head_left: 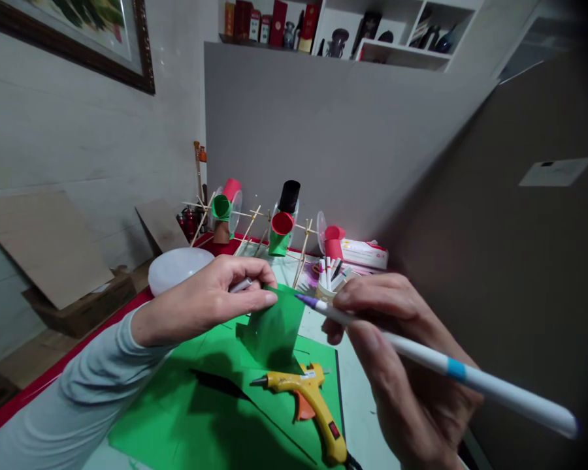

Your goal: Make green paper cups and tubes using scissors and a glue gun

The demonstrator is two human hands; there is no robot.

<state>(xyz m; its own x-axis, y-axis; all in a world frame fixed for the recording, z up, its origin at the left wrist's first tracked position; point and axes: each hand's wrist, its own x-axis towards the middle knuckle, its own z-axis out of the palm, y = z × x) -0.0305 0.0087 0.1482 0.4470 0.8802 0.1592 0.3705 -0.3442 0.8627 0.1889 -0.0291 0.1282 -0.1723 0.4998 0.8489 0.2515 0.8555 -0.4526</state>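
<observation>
My left hand (pixel 215 297) pinches a small piece of green paper (pixel 274 323) by its top edge and holds it upright above the table; a grey pen-like stub shows between its fingers. My right hand (pixel 396 352) grips a white marker (pixel 441 365) with a purple tip and a blue band. The marker's tip sits just at the paper's upper right corner. Under both hands lies a large green paper sheet (pixel 196 418).
A yellow glue gun (pixel 313 405) lies on the green sheet. A cup of markers (pixel 330 277) stands behind. A stick frame with red, green and black paper cups (pixel 279 225) stands further back, beside a white dome (pixel 179 267). Grey boards wall the back and right.
</observation>
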